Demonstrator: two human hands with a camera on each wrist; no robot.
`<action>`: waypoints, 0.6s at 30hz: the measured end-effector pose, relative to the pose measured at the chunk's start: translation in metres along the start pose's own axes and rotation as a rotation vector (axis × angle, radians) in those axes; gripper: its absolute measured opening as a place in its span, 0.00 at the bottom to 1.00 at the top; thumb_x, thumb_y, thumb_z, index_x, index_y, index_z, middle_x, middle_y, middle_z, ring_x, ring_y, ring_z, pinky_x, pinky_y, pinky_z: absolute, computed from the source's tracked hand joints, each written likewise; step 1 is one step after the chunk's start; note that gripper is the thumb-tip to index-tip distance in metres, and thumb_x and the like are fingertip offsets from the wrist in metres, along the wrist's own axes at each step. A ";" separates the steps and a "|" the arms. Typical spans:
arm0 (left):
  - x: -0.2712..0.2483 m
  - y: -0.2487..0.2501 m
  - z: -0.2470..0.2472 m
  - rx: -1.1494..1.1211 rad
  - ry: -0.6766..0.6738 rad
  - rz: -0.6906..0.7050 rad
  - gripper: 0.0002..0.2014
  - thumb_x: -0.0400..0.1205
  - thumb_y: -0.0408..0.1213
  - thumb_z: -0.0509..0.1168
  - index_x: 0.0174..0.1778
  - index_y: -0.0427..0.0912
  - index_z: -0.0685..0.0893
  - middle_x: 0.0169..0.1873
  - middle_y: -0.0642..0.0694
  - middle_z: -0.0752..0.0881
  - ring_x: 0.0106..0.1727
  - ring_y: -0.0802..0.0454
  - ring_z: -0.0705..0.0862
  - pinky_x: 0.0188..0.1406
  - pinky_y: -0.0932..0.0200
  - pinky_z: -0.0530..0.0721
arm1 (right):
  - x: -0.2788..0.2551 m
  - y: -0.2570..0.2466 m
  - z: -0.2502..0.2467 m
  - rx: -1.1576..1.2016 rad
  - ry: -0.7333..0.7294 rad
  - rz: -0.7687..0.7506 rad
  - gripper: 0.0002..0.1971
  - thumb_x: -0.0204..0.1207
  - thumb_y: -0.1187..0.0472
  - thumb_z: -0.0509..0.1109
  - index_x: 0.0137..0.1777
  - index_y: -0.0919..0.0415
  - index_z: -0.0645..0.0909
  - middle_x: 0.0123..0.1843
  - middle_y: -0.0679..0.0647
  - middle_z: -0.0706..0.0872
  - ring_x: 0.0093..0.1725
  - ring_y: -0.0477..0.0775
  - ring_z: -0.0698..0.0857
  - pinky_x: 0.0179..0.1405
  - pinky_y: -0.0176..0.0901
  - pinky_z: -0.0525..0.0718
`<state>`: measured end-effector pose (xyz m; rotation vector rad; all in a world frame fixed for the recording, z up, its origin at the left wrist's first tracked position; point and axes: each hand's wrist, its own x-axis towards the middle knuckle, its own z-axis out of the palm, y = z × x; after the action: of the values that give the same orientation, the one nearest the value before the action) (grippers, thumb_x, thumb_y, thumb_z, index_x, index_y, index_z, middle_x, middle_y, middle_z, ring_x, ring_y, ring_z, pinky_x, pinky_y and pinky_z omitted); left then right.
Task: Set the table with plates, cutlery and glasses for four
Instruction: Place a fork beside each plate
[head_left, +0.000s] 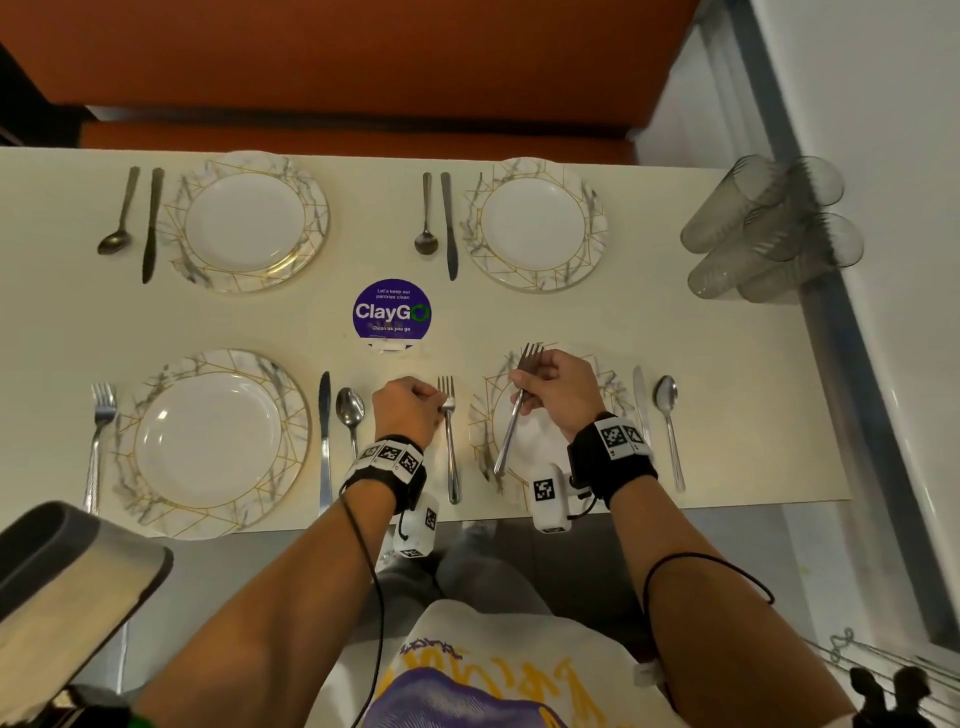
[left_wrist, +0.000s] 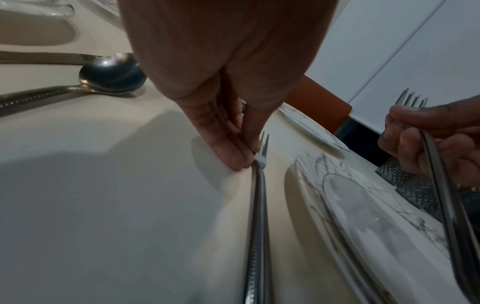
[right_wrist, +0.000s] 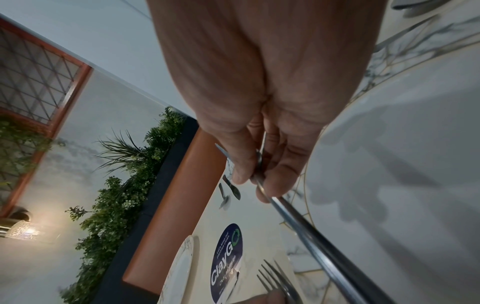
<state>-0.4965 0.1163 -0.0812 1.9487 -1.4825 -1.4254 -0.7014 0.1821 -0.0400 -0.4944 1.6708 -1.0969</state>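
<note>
Left hand (left_wrist: 221, 115) pinches table fork (left_wrist: 255, 216); only right wrist shows greenery (right_wrist: 122, 193).

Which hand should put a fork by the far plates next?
Probably the right hand: it holds a spare fork lifted above the plate. The left hand pinches its fork on the table.

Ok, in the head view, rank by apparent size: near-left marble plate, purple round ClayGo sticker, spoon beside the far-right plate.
1. Near-left marble-patterned plate with gold lines, though it lies closest to the camera.
2. Purple round ClayGo sticker.
3. Small metal spoon.
</note>
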 end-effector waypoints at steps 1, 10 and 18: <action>-0.001 0.001 -0.001 -0.006 -0.001 -0.002 0.07 0.79 0.31 0.79 0.38 0.41 0.89 0.32 0.40 0.92 0.31 0.47 0.92 0.32 0.59 0.91 | -0.001 0.000 0.000 0.000 0.001 0.001 0.09 0.75 0.71 0.79 0.52 0.71 0.84 0.42 0.70 0.90 0.37 0.69 0.89 0.30 0.50 0.87; -0.004 0.006 -0.003 -0.024 -0.018 -0.001 0.05 0.79 0.30 0.79 0.41 0.35 0.91 0.32 0.37 0.92 0.29 0.48 0.89 0.26 0.65 0.88 | -0.006 0.001 -0.002 -0.003 0.020 -0.005 0.11 0.74 0.69 0.80 0.53 0.71 0.84 0.39 0.65 0.91 0.37 0.67 0.90 0.33 0.52 0.88; -0.020 0.018 -0.019 0.089 0.049 0.210 0.08 0.86 0.43 0.71 0.46 0.41 0.87 0.38 0.51 0.87 0.38 0.63 0.82 0.37 0.71 0.75 | -0.012 -0.011 0.007 0.007 0.031 -0.022 0.10 0.75 0.70 0.79 0.53 0.71 0.84 0.39 0.64 0.91 0.37 0.67 0.89 0.32 0.49 0.88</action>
<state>-0.4902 0.1203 -0.0490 1.8010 -1.6974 -1.2334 -0.6925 0.1821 -0.0246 -0.4943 1.6913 -1.1310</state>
